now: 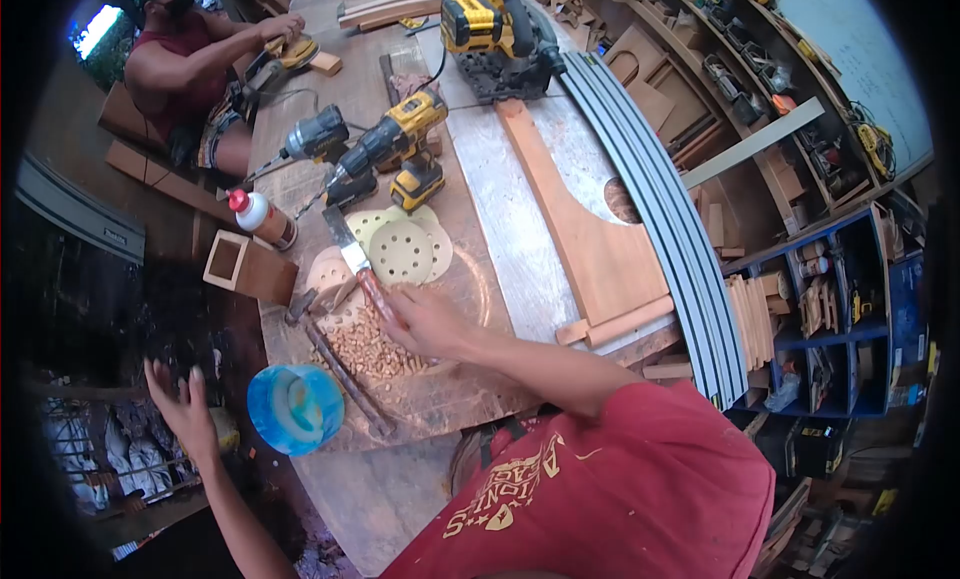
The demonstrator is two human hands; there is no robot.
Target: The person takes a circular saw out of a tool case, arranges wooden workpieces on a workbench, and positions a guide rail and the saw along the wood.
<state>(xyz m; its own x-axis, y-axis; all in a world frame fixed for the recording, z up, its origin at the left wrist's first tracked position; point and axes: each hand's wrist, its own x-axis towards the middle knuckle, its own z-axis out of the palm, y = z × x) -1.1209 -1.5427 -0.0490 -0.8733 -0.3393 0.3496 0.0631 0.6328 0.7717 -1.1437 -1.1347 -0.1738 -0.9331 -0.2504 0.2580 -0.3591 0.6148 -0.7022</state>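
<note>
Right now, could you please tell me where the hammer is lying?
In the head view, the hammer lies left of centre on the table, between the blue container and the small wood pieces.

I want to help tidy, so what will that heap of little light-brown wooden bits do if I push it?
The heap of little light-brown wooden bits would probably spread, since the bits lie loose on the brown wooden table. Each bit is likely light, being so tiny. Some might roll, but their shapes are too small to tell.
</note>
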